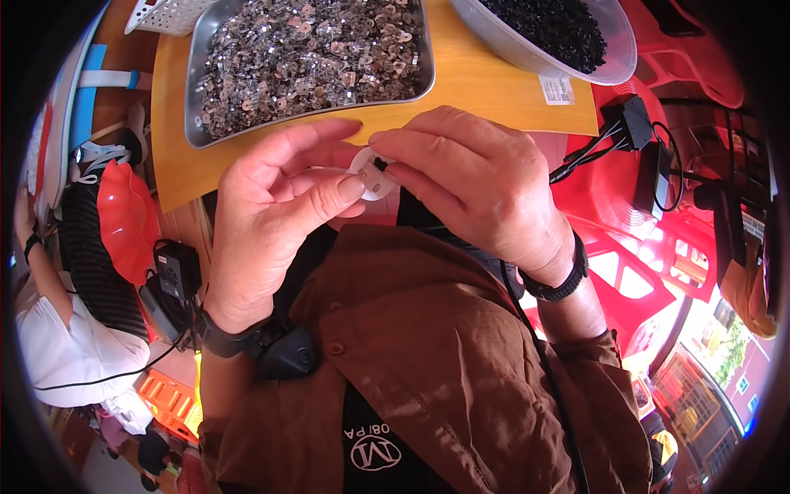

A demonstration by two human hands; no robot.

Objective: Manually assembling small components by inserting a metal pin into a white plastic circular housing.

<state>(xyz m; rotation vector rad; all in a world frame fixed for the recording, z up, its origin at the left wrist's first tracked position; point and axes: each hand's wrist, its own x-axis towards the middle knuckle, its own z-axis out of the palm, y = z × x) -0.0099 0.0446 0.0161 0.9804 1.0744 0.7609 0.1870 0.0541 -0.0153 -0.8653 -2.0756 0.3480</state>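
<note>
In front of my chest, my left hand [267, 193] holds a small round white disc [381, 188] between thumb and fingers. The disc has small holes in it. My right hand [485, 173] pinches a tiny black piece [380, 164] against the disc's face; its exact shape is too small to tell. Beyond my hands, a metal tray [196, 115] on the wooden tabletop [494, 95] is heaped with small shiny metal tabs [313, 58]. At the far right, a translucent plastic bowl [605, 72] holds many small black pieces [559, 33].
A white perforated basket [169, 16] stands at the far left. Red plastic stools [613, 267] are on the right, near black boxes with cables [629, 123]. To my left are a black power adapter [177, 267], a red scalloped dish [127, 218] and another person's white sleeve [78, 346].
</note>
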